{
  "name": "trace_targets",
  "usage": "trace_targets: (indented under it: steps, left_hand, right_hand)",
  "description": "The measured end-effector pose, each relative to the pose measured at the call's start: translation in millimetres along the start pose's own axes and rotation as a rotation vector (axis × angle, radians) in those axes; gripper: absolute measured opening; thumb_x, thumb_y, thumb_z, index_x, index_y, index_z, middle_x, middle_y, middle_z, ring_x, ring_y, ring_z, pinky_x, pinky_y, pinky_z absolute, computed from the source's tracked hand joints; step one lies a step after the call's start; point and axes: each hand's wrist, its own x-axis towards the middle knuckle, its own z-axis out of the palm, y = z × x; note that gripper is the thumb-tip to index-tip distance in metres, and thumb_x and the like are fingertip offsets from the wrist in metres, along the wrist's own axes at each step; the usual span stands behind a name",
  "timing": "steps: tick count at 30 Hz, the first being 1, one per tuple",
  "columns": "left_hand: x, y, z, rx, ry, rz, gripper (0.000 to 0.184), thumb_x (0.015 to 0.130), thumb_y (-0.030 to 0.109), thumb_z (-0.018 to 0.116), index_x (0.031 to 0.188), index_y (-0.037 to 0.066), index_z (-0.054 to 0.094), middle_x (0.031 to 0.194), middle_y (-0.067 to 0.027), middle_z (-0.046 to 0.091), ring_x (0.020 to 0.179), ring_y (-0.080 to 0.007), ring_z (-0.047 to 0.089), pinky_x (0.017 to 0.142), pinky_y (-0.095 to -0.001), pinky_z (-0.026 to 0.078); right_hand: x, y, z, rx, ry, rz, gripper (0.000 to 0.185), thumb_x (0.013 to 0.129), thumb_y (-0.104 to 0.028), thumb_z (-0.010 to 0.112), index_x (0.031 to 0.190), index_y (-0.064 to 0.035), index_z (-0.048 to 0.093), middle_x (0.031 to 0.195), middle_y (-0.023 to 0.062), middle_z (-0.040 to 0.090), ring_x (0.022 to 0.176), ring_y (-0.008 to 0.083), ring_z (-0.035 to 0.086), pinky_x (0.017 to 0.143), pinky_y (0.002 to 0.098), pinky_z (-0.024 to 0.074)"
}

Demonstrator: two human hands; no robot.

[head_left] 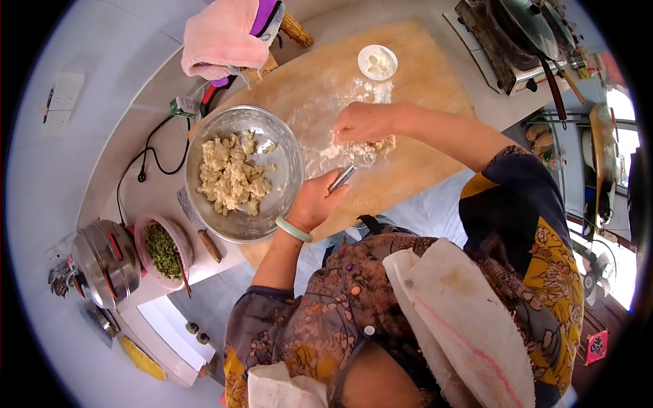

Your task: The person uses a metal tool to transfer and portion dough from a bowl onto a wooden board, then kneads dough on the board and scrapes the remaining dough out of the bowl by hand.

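Observation:
My left hand (pixel 316 204) is closed around a metal-handled utensil (pixel 344 177). The utensil's rounded end reaches into dough crumbs (pixel 382 147) on the floury wooden board (pixel 422 88); its exact kind is not clear. Just above these crumbs, my right hand (pixel 360 124) is curled shut, and what its fingers hold is hidden. To the left of both hands stands a large steel bowl (pixel 286 160) with shaggy lumps of dough (pixel 228 175) in it. My left wrist is close to the bowl's right rim. A small white bowl of flour (pixel 377 62) sits farther back on the board.
A pink bowl (pixel 185 238) of chopped greens with chopsticks stands at the left, beside a steel pot (pixel 102 262). Near it lies a wooden-handled knife (pixel 209 246). A black cord (pixel 155 153) runs behind the steel bowl. A stove with a pan (pixel 527 30) is at the back right.

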Motion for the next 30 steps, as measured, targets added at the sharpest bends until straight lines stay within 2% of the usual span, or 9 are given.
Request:
trace_targets:
  steps: [5, 8, 11, 14, 17, 20, 23, 26, 30]
  left_hand:
    - [-12.3, 7.6, 1.8, -0.033, -0.010, -0.035, 0.035, 0.088, 0.023, 0.064, 0.117, 0.004, 0.060, 0.076, -0.0161, 0.058, 0.064, -0.0209, 0.052, 0.065, -0.0315, 0.048]
    - [-21.9, 6.1, 4.4, -0.100, 0.013, -0.061, 0.034, 0.089, 0.022, 0.064, 0.116, 0.003, 0.061, 0.076, -0.0125, 0.058, 0.067, -0.0156, 0.049, 0.066, -0.0298, 0.047]
    - [-29.9, -7.6, 8.0, -0.144, 0.084, -0.061, 0.032, 0.089, 0.019, 0.064, 0.115, 0.001, 0.061, 0.074, -0.0071, 0.054, 0.069, -0.0110, 0.045, 0.064, -0.0282, 0.044]
    - [-36.7, -11.8, 1.8, -0.144, 0.130, -0.150, 0.031, 0.088, 0.016, 0.064, 0.115, 0.001, 0.061, 0.073, -0.0076, 0.052, 0.069, -0.0106, 0.044, 0.063, -0.0280, 0.043]
    - [-42.9, -10.3, 1.8, -0.224, 0.205, -0.175, 0.031, 0.088, 0.015, 0.064, 0.114, -0.001, 0.061, 0.072, -0.0048, 0.050, 0.068, -0.0095, 0.043, 0.061, -0.0274, 0.042]
    - [-45.5, -2.7, 1.1, -0.227, 0.242, -0.187, 0.031, 0.088, 0.015, 0.064, 0.113, -0.002, 0.061, 0.069, -0.0004, 0.047, 0.066, -0.0076, 0.041, 0.058, -0.0259, 0.040]
    - [-48.7, 2.1, 3.0, -0.176, 0.287, -0.168, 0.030, 0.088, 0.015, 0.065, 0.112, -0.002, 0.061, 0.067, 0.0004, 0.046, 0.064, -0.0069, 0.039, 0.056, -0.0251, 0.038]
    - [-52.0, -1.2, 9.0, -0.156, 0.332, -0.147, 0.029, 0.087, 0.015, 0.065, 0.111, -0.002, 0.062, 0.066, -0.0005, 0.045, 0.063, -0.0072, 0.039, 0.055, -0.0252, 0.037]
    - [-56.9, -6.5, 18.4, -0.232, 0.345, -0.193, 0.028, 0.087, 0.015, 0.065, 0.110, -0.001, 0.062, 0.066, -0.0019, 0.046, 0.062, -0.0078, 0.040, 0.055, -0.0260, 0.038]
  right_hand:
    - [-4.5, 13.8, 3.3, -0.251, 0.162, 0.156, 0.030, 0.085, -0.029, 0.058, 0.076, 0.0002, 0.059, 0.080, 0.0191, 0.061, 0.080, 0.0391, 0.060, 0.073, 0.0472, 0.0458]
    - [-14.0, 39.0, 15.6, -0.349, 0.402, 0.048, 0.034, 0.083, -0.036, 0.059, 0.082, -0.0014, 0.060, 0.084, 0.0190, 0.062, 0.080, 0.0387, 0.060, 0.075, 0.0475, 0.0468]
    - [-28.3, 52.0, 17.5, -0.389, 0.398, 0.163, 0.038, 0.082, -0.040, 0.060, 0.090, -0.0029, 0.061, 0.084, 0.0187, 0.063, 0.082, 0.0382, 0.061, 0.075, 0.0479, 0.0476]
    - [-42.5, 45.9, 9.1, -0.418, 0.173, 0.403, 0.042, 0.086, -0.039, 0.058, 0.106, -0.0020, 0.061, 0.103, 0.0191, 0.064, 0.097, 0.0353, 0.061, 0.082, 0.0461, 0.0486]
    - [-56.0, 37.5, 13.4, -0.304, 0.145, 0.524, 0.049, 0.086, -0.044, 0.057, 0.110, -0.0012, 0.059, 0.108, 0.0205, 0.063, 0.101, 0.0358, 0.060, 0.085, 0.0449, 0.0477]
    - [-57.9, 57.1, 24.8, -0.133, 0.476, 0.623, 0.051, 0.086, -0.048, 0.059, 0.101, 0.0008, 0.060, 0.094, 0.0211, 0.065, 0.092, 0.0379, 0.062, 0.078, 0.0455, 0.0492]
    - [-56.1, 93.0, 23.4, -0.186, 0.586, 0.706, 0.062, 0.087, -0.053, 0.054, 0.111, 0.0035, 0.056, 0.110, 0.0215, 0.063, 0.104, 0.0373, 0.060, 0.088, 0.0455, 0.0468]
    - [-49.6, 76.1, 1.8, -0.170, 0.496, 0.860, 0.056, 0.091, -0.046, 0.052, 0.112, 0.0054, 0.055, 0.110, 0.0230, 0.063, 0.105, 0.0377, 0.059, 0.089, 0.0466, 0.0463]
    - [-12.5, 103.4, 39.1, -0.440, 0.518, 0.670, 0.035, 0.092, -0.032, 0.053, 0.102, 0.0013, 0.057, 0.101, 0.0200, 0.065, 0.094, 0.0366, 0.062, 0.078, 0.0473, 0.0490]
